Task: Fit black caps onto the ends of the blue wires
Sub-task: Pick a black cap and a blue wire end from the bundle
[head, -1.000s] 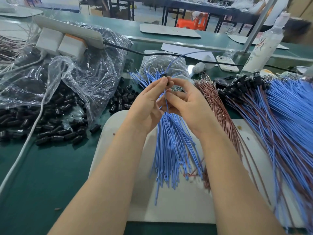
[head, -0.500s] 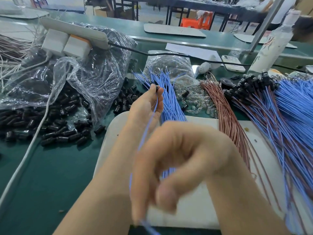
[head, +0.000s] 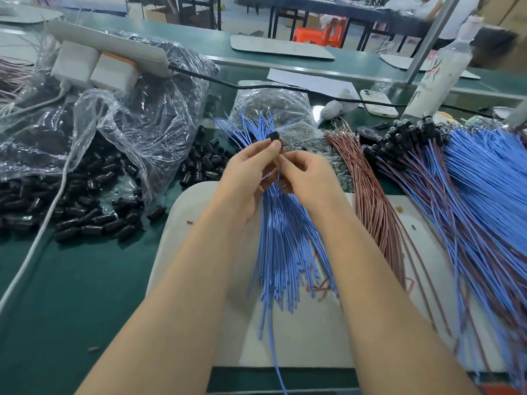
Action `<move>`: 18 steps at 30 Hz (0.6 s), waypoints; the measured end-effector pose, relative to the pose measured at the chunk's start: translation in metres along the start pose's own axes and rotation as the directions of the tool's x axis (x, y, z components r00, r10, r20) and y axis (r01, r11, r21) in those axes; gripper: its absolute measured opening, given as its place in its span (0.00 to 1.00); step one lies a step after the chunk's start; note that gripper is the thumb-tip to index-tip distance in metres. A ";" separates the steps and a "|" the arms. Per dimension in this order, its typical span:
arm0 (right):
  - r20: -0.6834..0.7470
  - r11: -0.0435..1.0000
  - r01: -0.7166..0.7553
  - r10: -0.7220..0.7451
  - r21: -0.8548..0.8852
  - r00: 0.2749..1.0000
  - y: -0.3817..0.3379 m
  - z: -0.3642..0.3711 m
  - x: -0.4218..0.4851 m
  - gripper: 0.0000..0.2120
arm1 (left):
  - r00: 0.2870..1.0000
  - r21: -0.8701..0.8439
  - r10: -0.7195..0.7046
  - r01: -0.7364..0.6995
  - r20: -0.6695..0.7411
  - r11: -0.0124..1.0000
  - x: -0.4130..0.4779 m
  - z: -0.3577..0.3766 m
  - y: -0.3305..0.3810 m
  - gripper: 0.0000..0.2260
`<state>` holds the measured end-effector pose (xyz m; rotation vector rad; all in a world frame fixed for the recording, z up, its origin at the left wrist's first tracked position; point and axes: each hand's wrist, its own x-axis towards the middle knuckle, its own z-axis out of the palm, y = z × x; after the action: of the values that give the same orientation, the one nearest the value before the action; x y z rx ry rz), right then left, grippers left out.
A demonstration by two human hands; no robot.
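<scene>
white board under blue wire bundle, laid lengthwise away from the person | left hand: black cap pinched at fingertips | right hand: single blue wire pinched just below cap, axis run toward the person | cap sits just beyond right fingertips, in line with wire; seating judged unfinished

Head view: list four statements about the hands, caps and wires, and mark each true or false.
1. The left hand pinches a black cap. True.
2. The right hand holds nothing. False: it pinches a blue wire just below the cap.
3. The loose black caps lie right of the blue wire bundle. False: they lie to its left.
4. The brown wires lie right of the blue wire bundle. True.
</scene>
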<state>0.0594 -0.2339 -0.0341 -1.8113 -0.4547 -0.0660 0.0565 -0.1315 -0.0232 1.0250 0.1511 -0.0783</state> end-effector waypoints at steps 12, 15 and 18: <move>0.041 0.992 -0.040 0.045 -0.119 0.998 0.013 -0.004 0.006 0.06 | 0.995 0.056 0.082 -0.078 -0.057 0.995 -0.006 0.002 0.003 0.11; 0.045 0.980 -0.063 0.072 -0.187 0.996 0.019 -0.005 0.009 0.06 | 0.989 0.057 0.108 -0.103 -0.096 0.993 -0.004 0.000 0.004 0.11; 0.029 0.964 -0.107 0.118 -0.244 0.993 0.029 -0.004 0.014 0.06 | 0.982 0.070 0.126 -0.117 -0.140 0.991 -0.001 -0.002 0.003 0.11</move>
<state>0.0828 -0.2404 -0.0550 -2.0794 -0.3860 -0.0033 0.0557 -0.1279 -0.0212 1.0996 0.2178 0.1034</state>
